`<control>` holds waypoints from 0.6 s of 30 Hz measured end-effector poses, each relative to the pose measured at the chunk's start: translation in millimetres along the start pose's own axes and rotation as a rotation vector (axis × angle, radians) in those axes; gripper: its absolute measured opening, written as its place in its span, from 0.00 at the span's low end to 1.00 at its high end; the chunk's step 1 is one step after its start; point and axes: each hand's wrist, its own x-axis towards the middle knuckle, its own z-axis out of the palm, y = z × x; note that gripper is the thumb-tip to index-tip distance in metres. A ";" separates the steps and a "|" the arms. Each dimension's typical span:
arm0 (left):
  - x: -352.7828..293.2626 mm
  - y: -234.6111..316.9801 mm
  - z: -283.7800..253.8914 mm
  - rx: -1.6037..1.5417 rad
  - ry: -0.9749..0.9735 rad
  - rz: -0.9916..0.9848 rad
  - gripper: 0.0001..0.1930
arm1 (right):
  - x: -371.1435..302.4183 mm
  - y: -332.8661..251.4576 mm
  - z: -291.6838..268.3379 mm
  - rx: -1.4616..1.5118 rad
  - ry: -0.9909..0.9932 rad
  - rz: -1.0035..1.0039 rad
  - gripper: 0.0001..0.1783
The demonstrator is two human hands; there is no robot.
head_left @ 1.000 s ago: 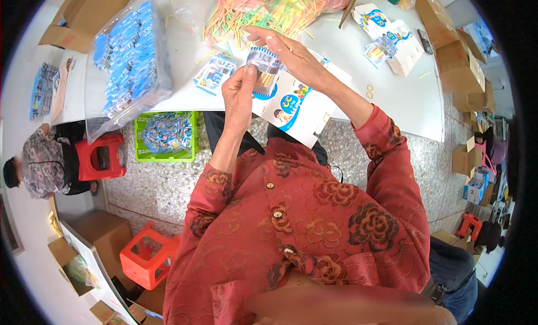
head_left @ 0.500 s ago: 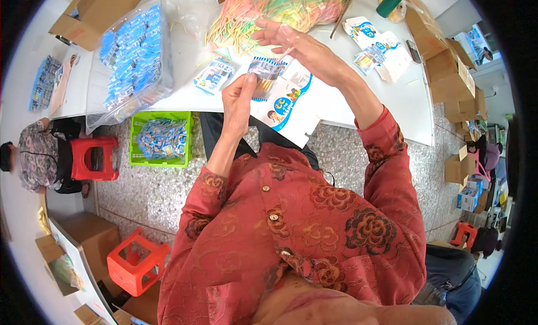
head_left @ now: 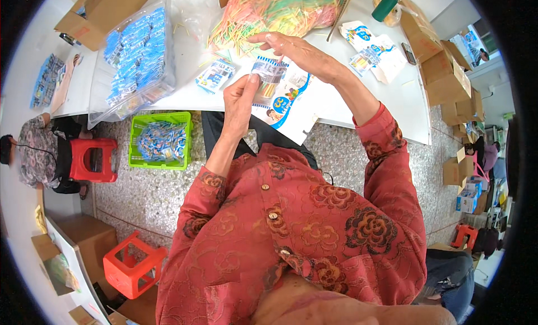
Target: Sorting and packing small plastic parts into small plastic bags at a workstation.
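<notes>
My left hand (head_left: 241, 101) pinches a small clear packet (head_left: 268, 91) with a blue-and-white striped top, thumb flat on its front. Thin coloured sticks show inside it. Just above the packet's top edge, my right hand (head_left: 305, 57) has its fingers stretched out toward the left; its thumb is partly hidden, and I cannot tell whether it touches the packet. Beneath the packet lies a printed white-and-blue card (head_left: 288, 109), jutting over the table edge. Another packet (head_left: 216, 75) rests left of my left hand. Beyond my hands is a heap of thin pastel sticks (head_left: 241, 31).
A clear plastic bag (head_left: 165, 81) of blue packets lies on the left of the white table (head_left: 386, 109). A green crate (head_left: 131, 151) of packets stands on the floor. Right are printed cards (head_left: 392, 59), a green bottle (head_left: 386, 4) and cardboard boxes (head_left: 420, 36). Red stools (head_left: 92, 159) stand left.
My right hand has lowered slightly toward the packet, and its fingers are closer together. My left hand keeps its hold on the packet. The view has shifted a little.
</notes>
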 end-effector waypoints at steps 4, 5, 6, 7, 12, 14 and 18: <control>0.1 -3.4 5.4 -0.109 0.004 -0.013 0.15 | 0.2 -1.1 7.5 -0.080 -0.014 -0.036 0.28; -0.6 -3.2 4.1 -0.108 0.007 -0.011 0.15 | 0.6 -1.3 6.9 -0.080 -0.017 -0.038 0.28; -1.6 -2.9 2.5 -0.082 0.005 -0.005 0.15 | 0.8 -1.3 5.0 -0.057 -0.034 -0.043 0.28; -2.4 -3.2 0.9 -0.057 0.005 0.001 0.15 | 1.2 -3.1 3.9 -0.034 -0.052 -0.048 0.28; -2.2 -4.2 1.6 -0.168 0.081 -0.028 0.15 | -0.2 -10.2 6.0 0.312 -0.016 0.061 0.25; -0.4 -1.0 5.0 -0.199 0.112 -0.033 0.15 | 1.6 -3.3 10.8 0.415 0.036 0.065 0.24; 1.3 -7.0 5.4 -0.131 0.080 -0.034 0.15 | 8.8 5.1 20.3 0.427 0.030 0.005 0.22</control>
